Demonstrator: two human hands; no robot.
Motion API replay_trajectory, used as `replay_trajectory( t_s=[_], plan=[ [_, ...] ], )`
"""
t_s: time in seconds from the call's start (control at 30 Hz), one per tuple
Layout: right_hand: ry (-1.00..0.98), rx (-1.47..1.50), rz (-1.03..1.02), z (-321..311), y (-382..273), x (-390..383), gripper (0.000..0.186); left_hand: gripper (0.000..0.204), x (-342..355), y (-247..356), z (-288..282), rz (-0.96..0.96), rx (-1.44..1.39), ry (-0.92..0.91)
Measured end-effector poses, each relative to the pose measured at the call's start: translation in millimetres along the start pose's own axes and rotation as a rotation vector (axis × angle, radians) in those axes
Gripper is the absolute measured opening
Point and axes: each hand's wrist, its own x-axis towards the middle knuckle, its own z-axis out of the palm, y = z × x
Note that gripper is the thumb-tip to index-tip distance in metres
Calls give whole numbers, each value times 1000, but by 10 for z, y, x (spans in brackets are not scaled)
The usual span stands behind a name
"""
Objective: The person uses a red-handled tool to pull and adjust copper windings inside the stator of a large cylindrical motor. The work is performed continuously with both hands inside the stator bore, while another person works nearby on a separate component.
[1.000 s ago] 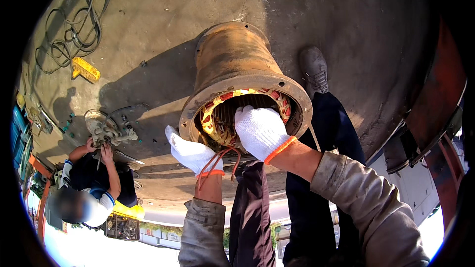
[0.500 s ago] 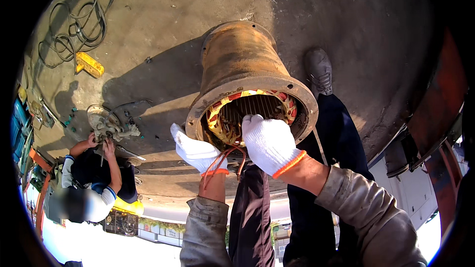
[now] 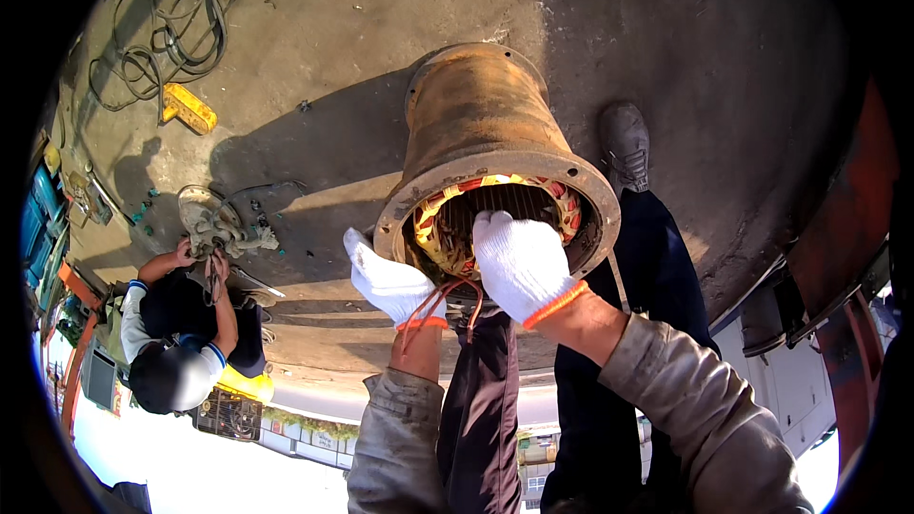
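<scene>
A rusty cylindrical motor housing point(image 3: 481, 114) lies on its side, its flanged open end facing me, with a red and yellow winding point(image 3: 442, 209) and a slotted core inside. My gloved right hand point(image 3: 522, 264) reaches into the bore with curled fingers; what they hold, if anything, is hidden. My gloved left hand point(image 3: 387, 282) is at the lower left of the flange, fingers stretched out beside the rim. Thin reddish lead wires point(image 3: 464, 290) hang from the opening between my hands, across my left wrist.
A crouching co-worker point(image 3: 195, 324) handles a greyish metal part point(image 3: 214, 224) at left. Coiled black cables point(image 3: 167, 48) and a yellow block point(image 3: 188, 107) lie upper left. A leg with a grey shoe point(image 3: 624, 143) is right of the housing; rusty steel point(image 3: 857, 181) stands far right.
The whole scene has shifted slightly rightward in view. My hands stay at about the same places on the housing; the co-worker's head and hands have moved slightly.
</scene>
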Motion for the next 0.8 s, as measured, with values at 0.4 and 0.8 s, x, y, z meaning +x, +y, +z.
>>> replay_trajectory(
  t_s=[0.4,0.8],
  plan=[
    [-60,-34,-71,-118,-52,-308,36,67,-23,121,-14,-141,-116,26],
    [-14,-173,-95,-275,-112,-639,39,63,-23,72,-57,-28,15,23]
  ],
)
